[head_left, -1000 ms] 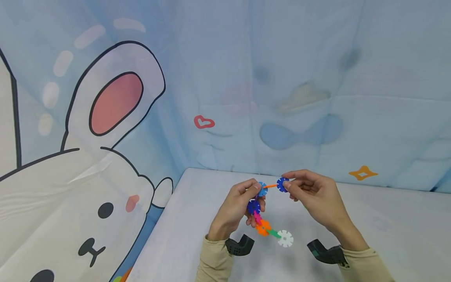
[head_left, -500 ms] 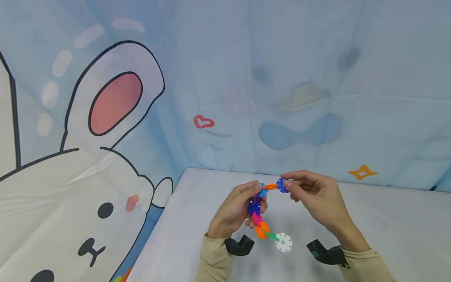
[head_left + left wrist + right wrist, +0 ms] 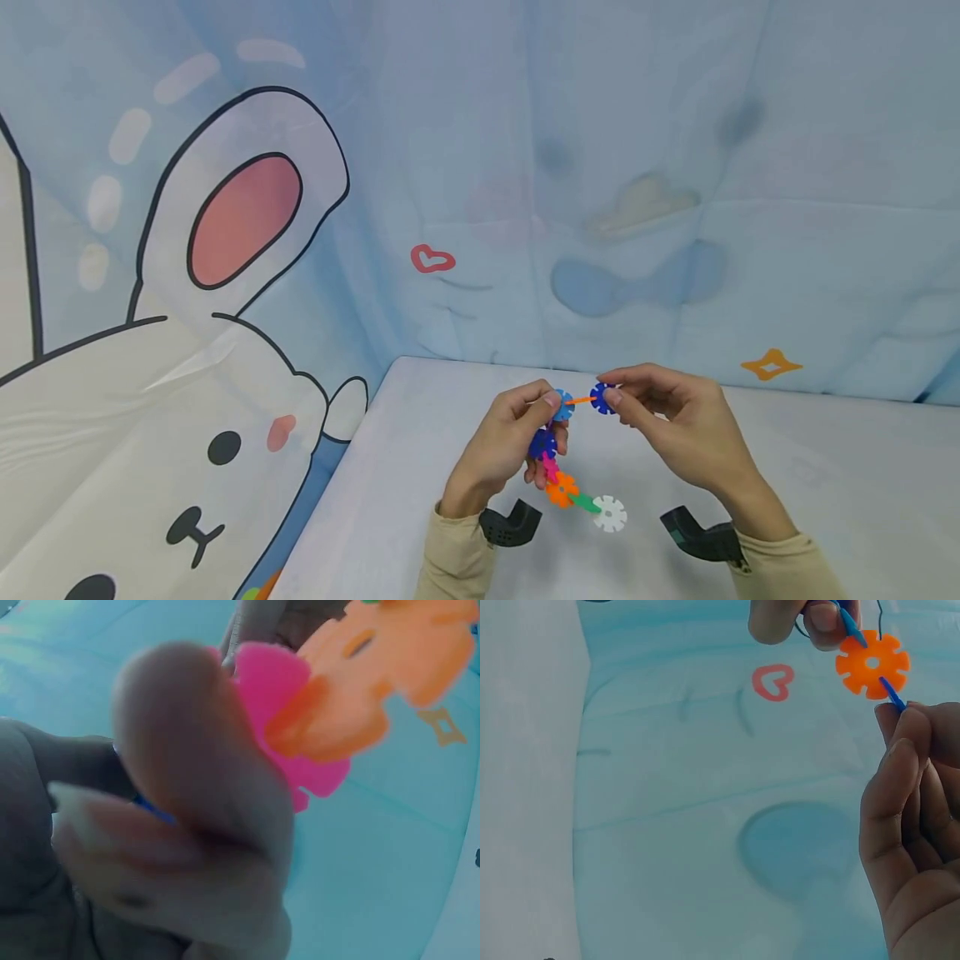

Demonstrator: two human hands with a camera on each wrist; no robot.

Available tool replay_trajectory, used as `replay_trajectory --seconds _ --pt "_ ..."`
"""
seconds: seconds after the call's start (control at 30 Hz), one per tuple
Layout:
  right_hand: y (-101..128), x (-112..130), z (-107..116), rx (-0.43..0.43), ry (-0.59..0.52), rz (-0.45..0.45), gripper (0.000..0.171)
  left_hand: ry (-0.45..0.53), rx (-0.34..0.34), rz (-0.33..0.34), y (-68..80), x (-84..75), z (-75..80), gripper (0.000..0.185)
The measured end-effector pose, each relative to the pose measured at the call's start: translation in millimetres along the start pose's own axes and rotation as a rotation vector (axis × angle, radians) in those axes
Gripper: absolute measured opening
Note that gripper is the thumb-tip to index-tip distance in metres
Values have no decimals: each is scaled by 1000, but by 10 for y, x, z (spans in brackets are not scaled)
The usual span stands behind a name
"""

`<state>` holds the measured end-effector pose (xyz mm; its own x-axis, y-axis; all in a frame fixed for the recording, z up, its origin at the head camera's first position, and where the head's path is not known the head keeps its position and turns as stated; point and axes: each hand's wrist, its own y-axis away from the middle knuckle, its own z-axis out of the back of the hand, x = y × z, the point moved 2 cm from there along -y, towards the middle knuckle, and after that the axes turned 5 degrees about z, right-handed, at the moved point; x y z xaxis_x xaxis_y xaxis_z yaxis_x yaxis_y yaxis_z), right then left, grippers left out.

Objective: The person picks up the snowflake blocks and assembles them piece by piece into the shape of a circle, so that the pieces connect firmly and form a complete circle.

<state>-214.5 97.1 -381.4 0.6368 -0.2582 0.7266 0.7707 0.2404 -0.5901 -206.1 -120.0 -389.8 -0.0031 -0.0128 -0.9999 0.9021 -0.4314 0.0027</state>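
Note:
Over the pale table [image 3: 825, 492] I hold a chain of plastic snowflake discs [image 3: 558, 467] in the air. My left hand [image 3: 517, 437] pinches its upper part at the light blue disc [image 3: 562, 404]; dark blue, pink, orange, green and white discs [image 3: 610, 513] hang below. My right hand [image 3: 660, 412] pinches the dark blue disc [image 3: 602, 397] at the chain's other end, joined by an orange disc [image 3: 872, 664] seen edge-on in the head view. The left wrist view shows my fingers [image 3: 195, 802] against the pink disc [image 3: 289, 727] and an orange disc [image 3: 367, 675].
A blue cartoon cloth with a rabbit [image 3: 225, 275], a red heart [image 3: 432, 260] and an orange star [image 3: 770, 365] hangs behind and to the left of the table. Black wrist camera mounts [image 3: 510, 525] sit at my cuffs. The table's left edge [image 3: 337, 492] is near.
The hands have shifted only slightly; the orange link between the two blue discs has turned edge-on again, and the hanging white disc has swung a little to the right.

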Motion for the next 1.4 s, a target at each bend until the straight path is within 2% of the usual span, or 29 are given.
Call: replay_trajectory --seconds 0.3,0.43,0.67,0.77,0.97,1.13,1.27,1.4 --pt "2 6 -47 -12 -39 30 22 -77 -41 -45 19 -20 -58 34" --pt "2 12 -66 -14 -30 28 23 -84 -47 -30 13 -4 -80 36" --pt "6 -22 -77 -74 23 -29 23 -77 -87 -2 -37 50 -120 40" --pt "11 -36 -95 -91 57 -41 18 -119 -118 -33 -56 72 -142 39" --pt "8 -33 -137 -107 75 -6 16 -275 -208 -143 -81 97 -168 41" --pt "12 -17 -174 -95 58 -13 14 -325 -289 -204 -92 108 -177 41" --pt "10 -8 -187 -89 53 -24 13 -284 -334 -217 -111 117 -193 40" --pt "5 -25 -192 -85 40 -22 12 -110 -279 -186 -142 147 -225 40"
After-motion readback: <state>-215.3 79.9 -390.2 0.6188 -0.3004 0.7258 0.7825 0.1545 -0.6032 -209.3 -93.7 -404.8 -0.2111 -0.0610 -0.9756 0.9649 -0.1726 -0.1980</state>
